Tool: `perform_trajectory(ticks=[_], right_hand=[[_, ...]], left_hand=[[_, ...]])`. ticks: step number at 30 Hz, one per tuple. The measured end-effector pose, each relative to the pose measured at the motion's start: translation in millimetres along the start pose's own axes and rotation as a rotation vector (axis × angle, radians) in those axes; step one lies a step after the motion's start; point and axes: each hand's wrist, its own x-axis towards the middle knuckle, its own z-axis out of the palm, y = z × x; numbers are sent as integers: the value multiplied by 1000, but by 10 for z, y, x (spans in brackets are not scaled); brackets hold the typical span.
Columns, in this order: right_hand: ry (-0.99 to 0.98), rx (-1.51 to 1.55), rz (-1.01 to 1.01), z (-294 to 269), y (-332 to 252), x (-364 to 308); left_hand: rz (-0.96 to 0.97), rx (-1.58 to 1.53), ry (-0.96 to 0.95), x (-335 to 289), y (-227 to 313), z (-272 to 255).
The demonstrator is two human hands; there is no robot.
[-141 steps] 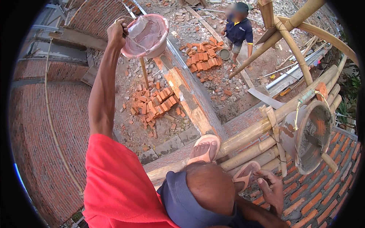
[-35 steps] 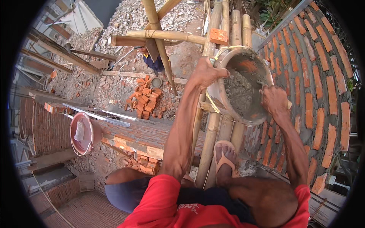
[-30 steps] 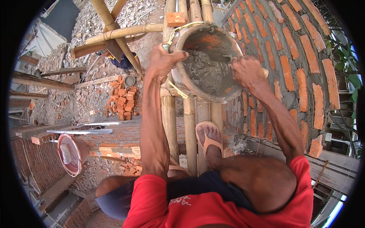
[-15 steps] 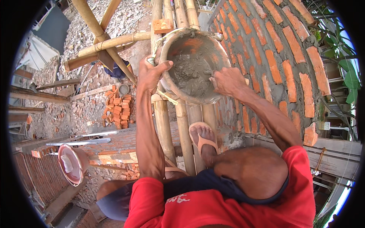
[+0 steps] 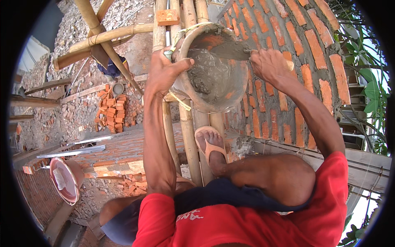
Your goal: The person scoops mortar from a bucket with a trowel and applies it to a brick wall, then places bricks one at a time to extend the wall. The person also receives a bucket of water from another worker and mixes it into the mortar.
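A bucket (image 5: pixel 214 107) of wet grey mortar (image 5: pixel 205 76) sits tilted on the bamboo poles in front of me. My left hand (image 5: pixel 166 74) is closed at its left rim, thumb over the edge, with a pale green bit of cloth or cord beside the fingers. In my right hand (image 5: pixel 269 66) is a trowel (image 5: pixel 236 51), its blade smeared with mortar and lying across the bucket's mouth. The wooden end of its handle sticks out past my fist. A loose brick (image 5: pixel 168 17) rests on the poles beyond the bucket.
A brick wall (image 5: pixel 296 82) with mortar joints rises close on my right. My sandaled foot (image 5: pixel 210 144) stands on the bamboo poles (image 5: pixel 187 131). Far below are a brick pile (image 5: pixel 112 111), rubble and a person (image 5: pixel 113 68). A pinkish tub (image 5: pixel 66 179) is at lower left.
My right hand has moved right, drawing the trowel up from the mortar so its blade shows. The mortar's surface has shifted. My left hand stays on the rim.
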Motion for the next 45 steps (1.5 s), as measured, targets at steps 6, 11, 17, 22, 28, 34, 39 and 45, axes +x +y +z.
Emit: perform_trajectory(ticks=[6,11,17,22,28,34,39,45], right_hand=[[-370,431,40,463,-143,59],[-493,613,126,338,-340,-82],[-503,677,43,127,-420,-49],[-155,309,-122,-280,-240,-133],[180,-92,-138,-400,179,69],[-130,-85,-305,97,-10,148],[-491,183,-179,173,-60,63],[-942,803,92,282,-186,-209]], left_hand=[[3,-30,-46,-42,18,91],[-13,-52,57,-107,-21,38],[-30,-4,70,-118,13,-29],[-35,41,81,-111,40,-27],[0,81,56,-84,-9,-20],[45,15,41,-101,-55,1],[44,-9,-2,-134,-98,9],[37,-12,-67,-145,-114,-8]])
